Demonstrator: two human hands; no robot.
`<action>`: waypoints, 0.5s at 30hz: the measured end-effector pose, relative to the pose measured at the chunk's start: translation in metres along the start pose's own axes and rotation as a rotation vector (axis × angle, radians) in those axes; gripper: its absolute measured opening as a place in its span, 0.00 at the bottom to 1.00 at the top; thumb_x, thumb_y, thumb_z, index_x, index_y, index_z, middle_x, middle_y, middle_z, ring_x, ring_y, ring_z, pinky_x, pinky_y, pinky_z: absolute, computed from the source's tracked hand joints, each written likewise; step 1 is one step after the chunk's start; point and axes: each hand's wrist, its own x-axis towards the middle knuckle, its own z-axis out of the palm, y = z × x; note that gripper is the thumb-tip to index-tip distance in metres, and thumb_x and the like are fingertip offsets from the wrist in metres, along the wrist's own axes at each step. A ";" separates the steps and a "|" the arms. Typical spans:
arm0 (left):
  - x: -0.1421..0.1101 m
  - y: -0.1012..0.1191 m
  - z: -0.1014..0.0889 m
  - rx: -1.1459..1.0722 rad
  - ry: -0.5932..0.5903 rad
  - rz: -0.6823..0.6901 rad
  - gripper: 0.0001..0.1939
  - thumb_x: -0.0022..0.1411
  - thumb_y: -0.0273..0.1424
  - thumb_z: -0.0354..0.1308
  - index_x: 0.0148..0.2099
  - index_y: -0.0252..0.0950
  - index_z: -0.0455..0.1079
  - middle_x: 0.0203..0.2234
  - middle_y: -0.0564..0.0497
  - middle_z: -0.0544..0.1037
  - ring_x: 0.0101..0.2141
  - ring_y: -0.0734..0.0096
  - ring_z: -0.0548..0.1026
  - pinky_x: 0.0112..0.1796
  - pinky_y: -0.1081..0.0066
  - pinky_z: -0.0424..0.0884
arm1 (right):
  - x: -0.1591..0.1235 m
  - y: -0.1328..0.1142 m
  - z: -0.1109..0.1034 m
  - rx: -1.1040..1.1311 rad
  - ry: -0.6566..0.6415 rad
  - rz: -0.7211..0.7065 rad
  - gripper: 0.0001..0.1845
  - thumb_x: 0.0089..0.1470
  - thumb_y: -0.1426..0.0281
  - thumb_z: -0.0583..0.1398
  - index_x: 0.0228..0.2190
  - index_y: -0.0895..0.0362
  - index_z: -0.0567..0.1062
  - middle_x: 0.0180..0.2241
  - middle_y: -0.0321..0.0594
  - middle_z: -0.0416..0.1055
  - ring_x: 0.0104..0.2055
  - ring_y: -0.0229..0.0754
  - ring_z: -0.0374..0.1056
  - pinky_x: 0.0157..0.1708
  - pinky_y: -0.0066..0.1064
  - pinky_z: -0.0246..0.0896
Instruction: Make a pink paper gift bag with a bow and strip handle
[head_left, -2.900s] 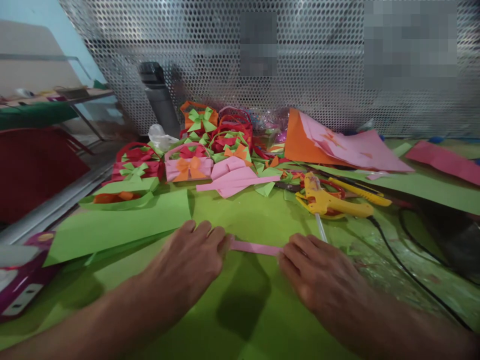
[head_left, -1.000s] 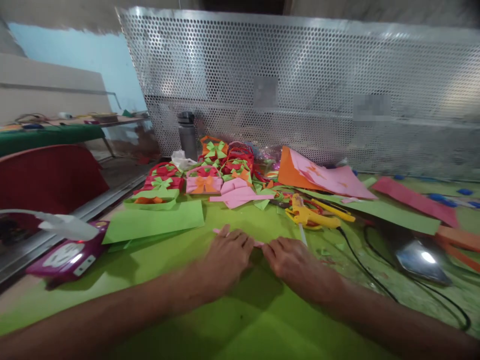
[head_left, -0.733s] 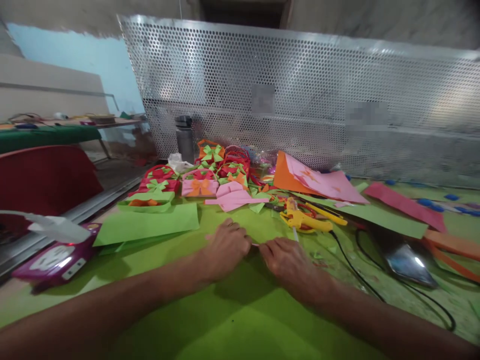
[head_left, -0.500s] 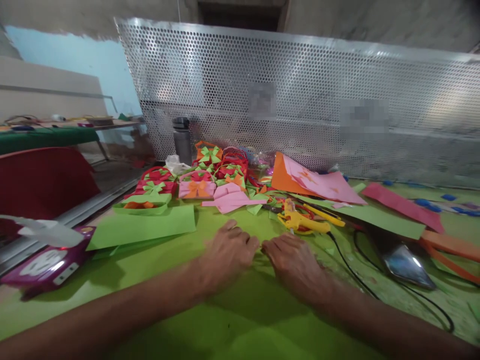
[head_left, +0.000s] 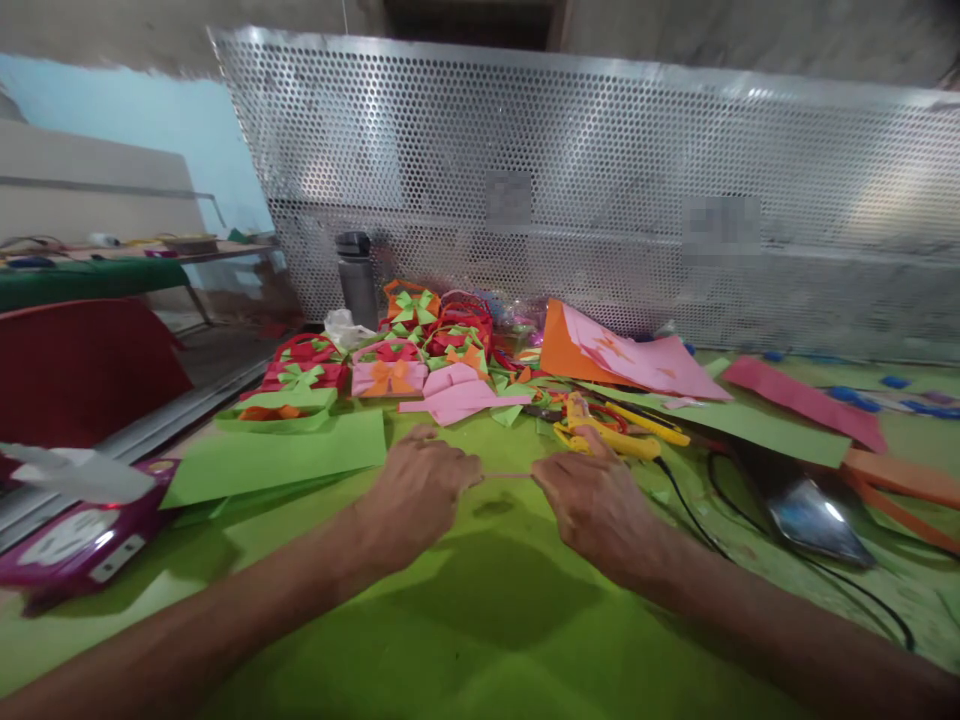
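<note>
Between my two hands a thin pinkish strip (head_left: 507,475) is stretched level above the green tabletop (head_left: 495,640). My left hand (head_left: 424,490) pinches one end, its fingers curled. At the other end my right hand (head_left: 592,500) is closed the same way, with one finger raised. The strip's ends are hidden inside my fingers. Just beyond my right hand lies a yellow glue gun (head_left: 615,440). Folded pink pieces (head_left: 454,395) lie past my left hand, and a green sheet (head_left: 277,460) is to its left.
Small red, pink and orange bags with bows (head_left: 386,375) crowd the back, near a grey bottle (head_left: 356,280). A purple power strip (head_left: 82,540) stands at left. A phone (head_left: 821,520), cables and coloured sheets (head_left: 637,355) lie at right. A perforated metal panel (head_left: 600,180) rises behind.
My hands have moved apart from nearly touching. The thin pinkish strip now shows between them. The view has shifted slightly.
</note>
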 end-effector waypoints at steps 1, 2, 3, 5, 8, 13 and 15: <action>0.000 -0.003 -0.002 0.003 -0.021 -0.015 0.15 0.53 0.15 0.46 0.28 0.36 0.71 0.18 0.54 0.74 0.20 0.73 0.68 0.37 0.64 0.61 | 0.001 0.003 0.000 0.000 0.006 0.003 0.12 0.47 0.83 0.51 0.25 0.57 0.68 0.21 0.33 0.68 0.24 0.36 0.62 0.52 0.42 0.38; 0.001 -0.006 -0.004 0.009 -0.030 -0.022 0.15 0.53 0.15 0.46 0.28 0.36 0.71 0.18 0.54 0.74 0.20 0.73 0.68 0.36 0.65 0.60 | 0.003 0.006 0.000 0.001 0.012 0.004 0.12 0.48 0.83 0.50 0.25 0.57 0.68 0.21 0.32 0.67 0.24 0.36 0.61 0.52 0.41 0.39; 0.001 -0.009 -0.006 0.017 -0.032 -0.024 0.15 0.54 0.15 0.45 0.28 0.35 0.71 0.19 0.54 0.75 0.21 0.73 0.68 0.36 0.65 0.60 | 0.004 0.008 0.001 -0.001 0.017 0.009 0.12 0.48 0.83 0.50 0.25 0.57 0.68 0.21 0.32 0.67 0.24 0.36 0.61 0.51 0.41 0.40; 0.001 -0.015 -0.009 0.037 -0.017 -0.031 0.15 0.56 0.16 0.44 0.28 0.34 0.70 0.20 0.53 0.75 0.22 0.74 0.67 0.34 0.67 0.60 | 0.006 0.013 0.001 -0.013 0.019 0.025 0.12 0.47 0.83 0.50 0.24 0.57 0.68 0.20 0.32 0.67 0.24 0.36 0.61 0.49 0.39 0.44; 0.002 -0.026 -0.013 0.090 -0.002 -0.055 0.15 0.57 0.18 0.44 0.24 0.33 0.68 0.17 0.53 0.72 0.19 0.75 0.64 0.32 0.68 0.59 | 0.009 0.023 0.000 -0.040 0.042 0.068 0.13 0.47 0.84 0.49 0.23 0.57 0.68 0.19 0.33 0.67 0.22 0.36 0.59 0.45 0.36 0.47; 0.005 -0.031 -0.012 0.140 -0.007 -0.086 0.15 0.56 0.18 0.44 0.23 0.34 0.67 0.15 0.53 0.71 0.18 0.74 0.63 0.31 0.67 0.59 | 0.011 0.032 -0.004 -0.060 0.151 0.123 0.13 0.49 0.83 0.48 0.25 0.60 0.69 0.21 0.38 0.69 0.24 0.39 0.61 0.40 0.37 0.50; 0.004 -0.022 -0.009 0.109 -0.025 -0.062 0.15 0.53 0.15 0.44 0.26 0.34 0.69 0.18 0.52 0.73 0.21 0.71 0.67 0.32 0.66 0.60 | 0.008 0.025 -0.005 -0.045 0.247 0.066 0.10 0.54 0.79 0.49 0.31 0.61 0.70 0.27 0.41 0.71 0.30 0.41 0.64 0.43 0.41 0.50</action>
